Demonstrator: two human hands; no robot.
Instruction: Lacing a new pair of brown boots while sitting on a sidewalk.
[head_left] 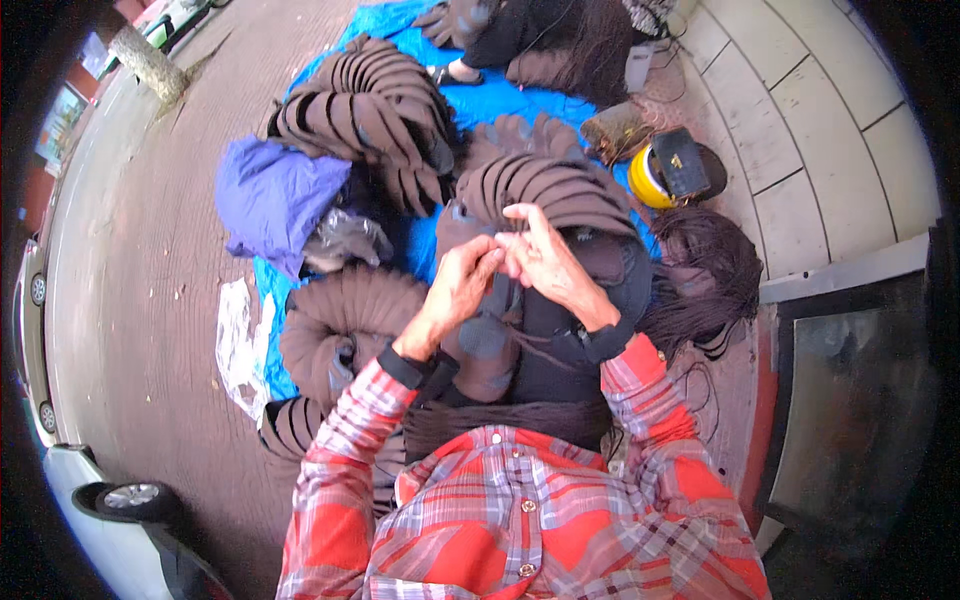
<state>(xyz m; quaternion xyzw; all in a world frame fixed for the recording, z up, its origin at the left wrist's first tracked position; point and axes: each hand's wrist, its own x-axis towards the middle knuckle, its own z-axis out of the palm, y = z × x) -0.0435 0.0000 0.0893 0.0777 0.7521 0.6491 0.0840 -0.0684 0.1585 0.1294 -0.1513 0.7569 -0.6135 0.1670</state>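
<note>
My left hand [465, 285] and my right hand [550, 262] meet fingertip to fingertip above my lap. Thumb and fingers are pinched together on both; the right index finger sticks up, bent. Whatever lies between the fingertips is too small to make out. Just beyond my hands curves a row of brown, flat sole-like pieces [540, 185], packed on edge. Below my left hand, a brown piece with a bluish-grey patch [484, 340] rests at my lap. Beside my left forearm lies another coiled row of brown sole-like pieces [345, 305].
Further rows of brown pieces [365, 105] lie on a blue sheet [530, 100]. Dark cords [705, 270] heap at the right, near a yellow tub [648, 180] with a black box on top. A purple cloth [275, 195] lies left. Another person sits at the far side.
</note>
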